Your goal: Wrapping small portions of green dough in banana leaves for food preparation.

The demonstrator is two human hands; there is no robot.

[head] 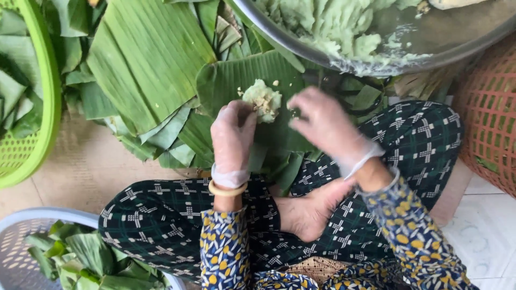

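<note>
Left hand [232, 140] beside roundish dough lump [262, 100]

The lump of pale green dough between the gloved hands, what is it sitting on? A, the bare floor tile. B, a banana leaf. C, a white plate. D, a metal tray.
B: the dough lump rests on a broad banana leaf, with the left hand touching it and the right hand just beside it.
</note>
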